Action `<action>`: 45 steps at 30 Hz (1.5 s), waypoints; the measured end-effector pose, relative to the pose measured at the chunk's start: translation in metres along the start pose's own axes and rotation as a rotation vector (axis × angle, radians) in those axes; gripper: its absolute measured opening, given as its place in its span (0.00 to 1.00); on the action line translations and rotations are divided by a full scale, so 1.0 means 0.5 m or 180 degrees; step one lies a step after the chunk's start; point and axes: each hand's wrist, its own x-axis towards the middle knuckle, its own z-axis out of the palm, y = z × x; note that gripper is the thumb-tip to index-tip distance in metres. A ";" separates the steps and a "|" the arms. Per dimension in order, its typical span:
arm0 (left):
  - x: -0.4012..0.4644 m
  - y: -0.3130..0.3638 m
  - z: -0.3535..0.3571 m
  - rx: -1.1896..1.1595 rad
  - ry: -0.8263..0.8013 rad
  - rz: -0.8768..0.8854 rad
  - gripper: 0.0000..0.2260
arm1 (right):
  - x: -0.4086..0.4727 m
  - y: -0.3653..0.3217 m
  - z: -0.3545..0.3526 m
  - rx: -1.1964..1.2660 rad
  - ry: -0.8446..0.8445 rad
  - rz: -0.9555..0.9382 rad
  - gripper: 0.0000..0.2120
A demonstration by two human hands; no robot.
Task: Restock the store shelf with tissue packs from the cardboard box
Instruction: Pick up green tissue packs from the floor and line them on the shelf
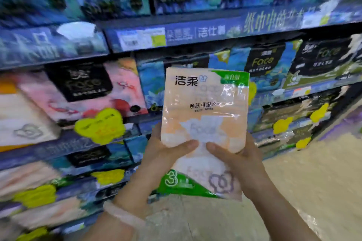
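Observation:
I hold one tissue pack upright in front of the shelves; it is peach and white with green corners and a "3" near its bottom. My left hand grips its lower left side, thumb across the front. On the lower right side my right hand does the same, its thumb meeting the left one. The pack hangs in the air, level with the middle shelf. The cardboard box is not in view.
Several shelf tiers are packed with blue, black, pink and peach tissue packs. Yellow-green price tags hang from the shelf edges. Beige floor stretches out to the right and below.

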 end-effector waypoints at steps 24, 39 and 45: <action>-0.334 0.382 -0.987 0.0433 0.2388 0.1325 0.23 | -0.212 -0.269 1.060 -0.0066 -0.2380 -0.1123 0.36; -0.251 0.539 -1.393 0.0764 0.2860 0.2151 0.17 | -0.193 -0.380 1.516 0.0251 -0.2280 -0.1989 0.31; -0.146 0.567 -1.484 0.1581 0.3105 0.2868 0.37 | -0.159 -0.361 1.613 0.0155 -0.1591 -0.2151 0.35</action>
